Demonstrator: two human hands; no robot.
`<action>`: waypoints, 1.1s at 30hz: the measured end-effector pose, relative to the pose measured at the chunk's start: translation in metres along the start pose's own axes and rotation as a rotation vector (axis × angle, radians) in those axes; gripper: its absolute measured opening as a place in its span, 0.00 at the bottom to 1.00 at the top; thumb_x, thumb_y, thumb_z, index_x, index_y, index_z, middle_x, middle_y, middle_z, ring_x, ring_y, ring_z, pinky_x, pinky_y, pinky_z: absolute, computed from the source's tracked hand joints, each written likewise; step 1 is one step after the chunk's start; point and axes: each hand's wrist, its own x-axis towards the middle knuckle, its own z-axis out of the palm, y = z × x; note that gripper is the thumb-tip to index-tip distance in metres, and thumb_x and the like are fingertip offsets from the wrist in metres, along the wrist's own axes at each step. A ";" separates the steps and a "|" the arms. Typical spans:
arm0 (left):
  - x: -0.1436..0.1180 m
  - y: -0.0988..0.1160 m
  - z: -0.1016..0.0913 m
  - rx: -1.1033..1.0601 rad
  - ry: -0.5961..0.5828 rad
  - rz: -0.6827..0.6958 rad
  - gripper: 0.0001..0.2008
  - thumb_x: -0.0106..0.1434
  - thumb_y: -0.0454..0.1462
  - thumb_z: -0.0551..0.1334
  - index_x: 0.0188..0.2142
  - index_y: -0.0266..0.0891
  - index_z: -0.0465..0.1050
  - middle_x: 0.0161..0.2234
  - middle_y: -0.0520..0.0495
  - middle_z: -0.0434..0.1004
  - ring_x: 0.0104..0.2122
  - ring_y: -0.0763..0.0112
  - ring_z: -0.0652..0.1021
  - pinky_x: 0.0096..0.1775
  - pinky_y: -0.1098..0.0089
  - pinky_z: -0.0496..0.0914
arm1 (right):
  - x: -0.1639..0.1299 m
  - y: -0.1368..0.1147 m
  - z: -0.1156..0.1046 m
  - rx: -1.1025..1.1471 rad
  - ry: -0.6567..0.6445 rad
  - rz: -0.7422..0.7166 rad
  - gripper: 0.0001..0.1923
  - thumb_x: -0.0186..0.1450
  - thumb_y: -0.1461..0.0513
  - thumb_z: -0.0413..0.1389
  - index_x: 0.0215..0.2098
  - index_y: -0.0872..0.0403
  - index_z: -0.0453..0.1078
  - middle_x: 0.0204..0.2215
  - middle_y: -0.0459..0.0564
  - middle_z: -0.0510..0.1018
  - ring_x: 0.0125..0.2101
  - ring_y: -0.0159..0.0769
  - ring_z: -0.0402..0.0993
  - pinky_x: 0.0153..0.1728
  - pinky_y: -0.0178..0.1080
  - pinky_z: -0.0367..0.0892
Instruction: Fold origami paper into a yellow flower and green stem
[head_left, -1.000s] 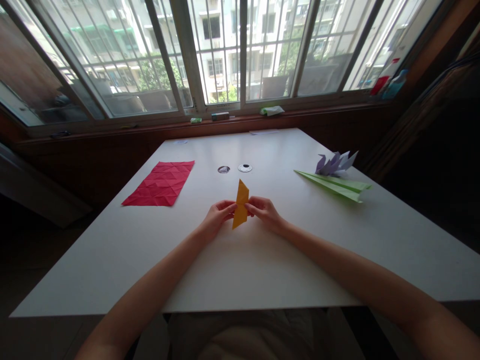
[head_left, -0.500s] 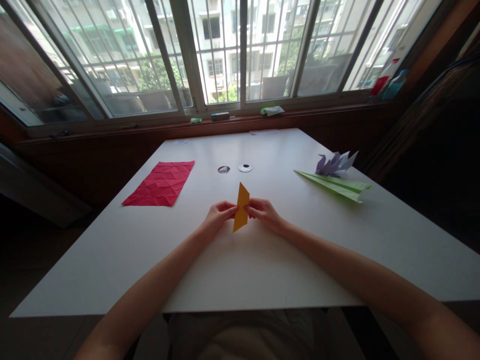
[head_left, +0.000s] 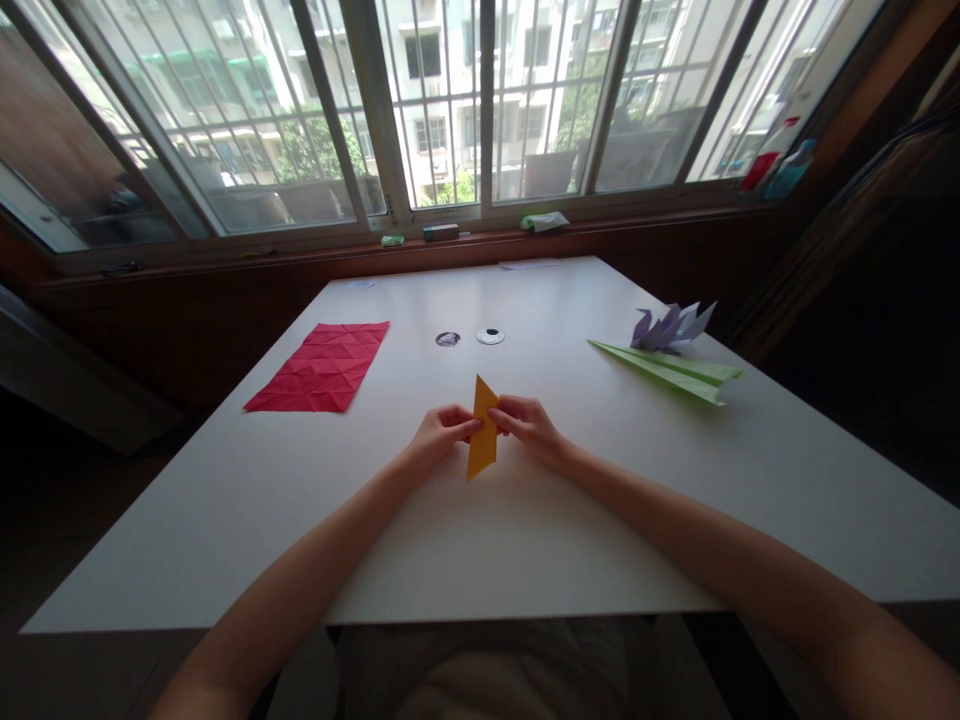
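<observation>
A folded orange paper (head_left: 482, 447), long and pointed at both ends, stands upright over the middle of the white table (head_left: 465, 540). My left hand (head_left: 439, 434) pinches its left edge and my right hand (head_left: 529, 425) pinches its right edge, fingertips nearly meeting at the paper's middle. Both forearms reach in from the near edge of the table.
A creased red sheet (head_left: 322, 367) lies flat at the left. A green paper plane (head_left: 670, 371) and a purple folded figure (head_left: 670, 327) sit at the right. Two small round discs (head_left: 469, 338) lie beyond my hands. Small items line the windowsill (head_left: 480, 238).
The orange paper and both hands have shifted slightly nearer to me and lower; the paper's upper tip has dropped a little. Nothing else on the table has moved.
</observation>
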 end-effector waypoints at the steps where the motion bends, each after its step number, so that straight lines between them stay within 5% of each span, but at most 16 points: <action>1: 0.000 0.000 0.000 0.000 -0.003 0.000 0.13 0.47 0.43 0.65 0.28 0.34 0.70 0.29 0.45 0.76 0.31 0.67 0.75 0.35 0.68 0.65 | 0.000 0.001 0.000 0.000 0.017 -0.002 0.14 0.57 0.55 0.53 0.22 0.57 0.63 0.18 0.43 0.62 0.21 0.27 0.58 0.22 0.32 0.56; 33: -0.002 0.005 0.003 0.064 -0.053 -0.061 0.13 0.46 0.43 0.66 0.23 0.35 0.69 0.23 0.49 0.72 0.24 0.74 0.71 0.27 0.74 0.62 | 0.002 0.009 -0.004 -0.114 0.178 -0.023 0.18 0.58 0.56 0.48 0.14 0.55 0.55 0.13 0.41 0.58 0.18 0.26 0.54 0.20 0.32 0.51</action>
